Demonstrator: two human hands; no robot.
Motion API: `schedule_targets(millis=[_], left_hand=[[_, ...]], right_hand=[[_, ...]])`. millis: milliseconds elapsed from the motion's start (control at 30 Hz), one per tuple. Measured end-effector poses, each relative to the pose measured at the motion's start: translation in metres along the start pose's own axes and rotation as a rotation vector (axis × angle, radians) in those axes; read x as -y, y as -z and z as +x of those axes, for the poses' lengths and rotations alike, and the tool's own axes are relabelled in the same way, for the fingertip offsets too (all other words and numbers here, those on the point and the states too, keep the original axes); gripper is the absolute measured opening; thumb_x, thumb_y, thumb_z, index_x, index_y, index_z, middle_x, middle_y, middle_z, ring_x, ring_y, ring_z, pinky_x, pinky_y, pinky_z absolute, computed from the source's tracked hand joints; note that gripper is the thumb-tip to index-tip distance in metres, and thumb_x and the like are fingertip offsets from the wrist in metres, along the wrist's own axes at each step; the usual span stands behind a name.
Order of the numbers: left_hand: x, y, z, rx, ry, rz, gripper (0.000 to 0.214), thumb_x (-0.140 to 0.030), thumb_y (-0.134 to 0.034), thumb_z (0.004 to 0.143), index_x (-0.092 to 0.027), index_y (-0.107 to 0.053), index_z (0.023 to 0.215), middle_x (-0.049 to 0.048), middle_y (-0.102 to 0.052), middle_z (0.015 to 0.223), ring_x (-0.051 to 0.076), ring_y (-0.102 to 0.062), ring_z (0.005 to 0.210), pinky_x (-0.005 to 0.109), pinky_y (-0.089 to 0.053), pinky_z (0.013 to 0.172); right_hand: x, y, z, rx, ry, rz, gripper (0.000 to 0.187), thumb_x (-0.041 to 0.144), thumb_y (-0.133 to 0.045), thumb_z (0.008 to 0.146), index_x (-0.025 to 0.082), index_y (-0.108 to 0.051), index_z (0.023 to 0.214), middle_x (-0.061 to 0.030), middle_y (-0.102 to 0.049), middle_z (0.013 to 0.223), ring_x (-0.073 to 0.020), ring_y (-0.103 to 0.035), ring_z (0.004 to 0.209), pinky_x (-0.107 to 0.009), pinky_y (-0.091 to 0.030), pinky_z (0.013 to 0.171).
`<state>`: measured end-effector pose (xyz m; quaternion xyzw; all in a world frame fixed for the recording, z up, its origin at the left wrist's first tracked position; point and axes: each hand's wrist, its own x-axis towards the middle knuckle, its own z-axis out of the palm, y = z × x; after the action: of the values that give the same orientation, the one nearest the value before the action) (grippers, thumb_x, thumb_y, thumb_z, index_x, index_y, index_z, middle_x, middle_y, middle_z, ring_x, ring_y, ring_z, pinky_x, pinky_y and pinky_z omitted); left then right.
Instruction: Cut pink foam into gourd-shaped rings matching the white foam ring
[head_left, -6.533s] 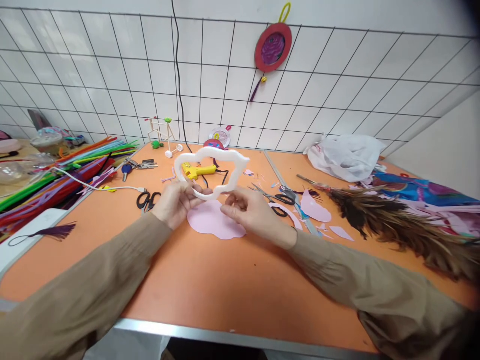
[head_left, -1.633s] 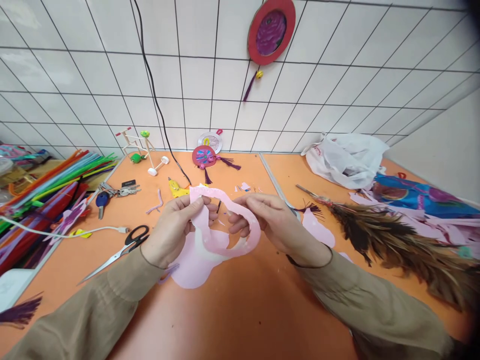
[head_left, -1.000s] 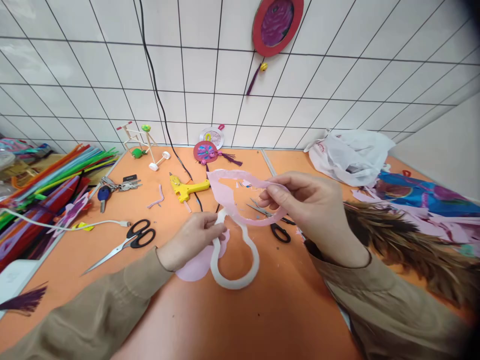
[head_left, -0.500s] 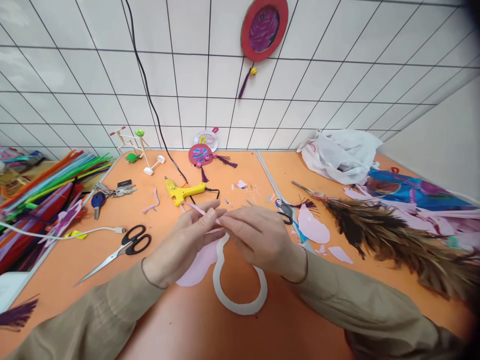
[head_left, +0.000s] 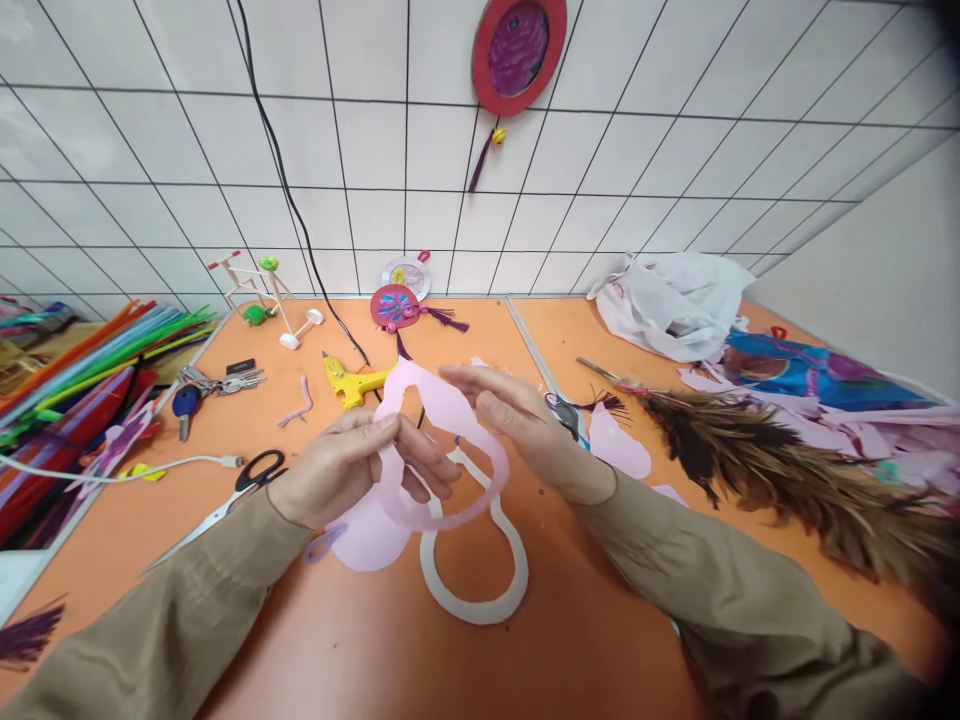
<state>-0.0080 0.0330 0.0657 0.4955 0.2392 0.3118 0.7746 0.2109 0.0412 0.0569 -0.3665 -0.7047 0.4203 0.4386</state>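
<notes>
A thin pink cut-out ring [head_left: 450, 405], shaped like a gourd outline, is held up in front of me. My left hand [head_left: 352, 455] pinches its left side between thumb and fingers, with some fingertips reaching through the opening. Beside the ring's upper right edge is my right hand [head_left: 529, 425], fingers stretched out; whether it touches the ring I cannot tell. Below, a white gourd-shaped frame [head_left: 474, 610] lies flat on the orange table [head_left: 360, 660]. Left of that frame rest a rounded pink piece [head_left: 371, 540] and a small purple loop [head_left: 324, 543].
Black-handled scissors [head_left: 259, 470] lie left, near keys [head_left: 240, 377]. A yellow glue gun [head_left: 352, 380] is behind my left hand. Pink scraps [head_left: 619, 445], a feather bundle [head_left: 720, 460] and a white plastic bag [head_left: 675, 305] are on the right. Pipe cleaners [head_left: 112, 360] are far left.
The pink ring, earlier held nearly edge-on between both hands, now faces me. My right hand has moved from a pinch to stretched fingers. The view has shifted slightly.
</notes>
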Motion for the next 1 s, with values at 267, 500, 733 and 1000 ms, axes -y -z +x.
schedule_targets(millis=[267,500,733,1000], left_hand=[[0.007,0.007,0.006,-0.174,0.072,0.037,0.051,-0.054,-0.057,0.086,-0.008,-0.076,0.077,0.0160,-0.075,0.078,0.022,-0.070,0.068,0.029,-0.056,0.064],[0.009,0.009,0.008,-0.384,-0.006,0.123,0.048,-0.060,-0.062,0.080,-0.013,-0.073,0.086,0.0114,-0.075,0.078,0.024,-0.071,0.074,0.033,-0.054,0.069],[0.004,0.003,0.008,-0.414,-0.027,0.162,0.021,-0.034,-0.074,0.078,-0.014,-0.074,0.071,0.0076,-0.074,0.066,0.019,-0.069,0.065,0.028,-0.052,0.065],[-0.021,0.005,0.002,-0.304,0.015,-0.105,0.019,-0.027,-0.074,0.077,-0.010,-0.072,0.069,0.0099,-0.073,0.064,0.017,-0.068,0.055,0.023,-0.053,0.055]], right_hand=[[-0.001,-0.009,0.003,-0.032,-0.190,0.188,0.021,0.031,-0.066,0.076,0.017,-0.058,0.064,0.0028,-0.055,0.060,-0.0103,-0.050,0.057,-0.025,-0.044,0.055],[-0.004,-0.012,0.002,0.005,-0.193,0.101,0.016,0.027,-0.062,0.077,0.016,-0.059,0.066,0.0015,-0.058,0.064,-0.0107,-0.054,0.059,-0.024,-0.045,0.056],[-0.002,-0.015,0.001,0.064,-0.148,0.065,0.027,0.032,-0.057,0.086,0.017,-0.057,0.064,0.0007,-0.059,0.062,-0.0114,-0.057,0.059,-0.024,-0.048,0.057],[-0.013,-0.017,0.000,0.233,0.022,-0.179,0.012,0.015,-0.055,0.083,0.017,-0.066,0.078,-0.0003,-0.067,0.072,-0.0123,-0.060,0.066,-0.024,-0.048,0.060]])
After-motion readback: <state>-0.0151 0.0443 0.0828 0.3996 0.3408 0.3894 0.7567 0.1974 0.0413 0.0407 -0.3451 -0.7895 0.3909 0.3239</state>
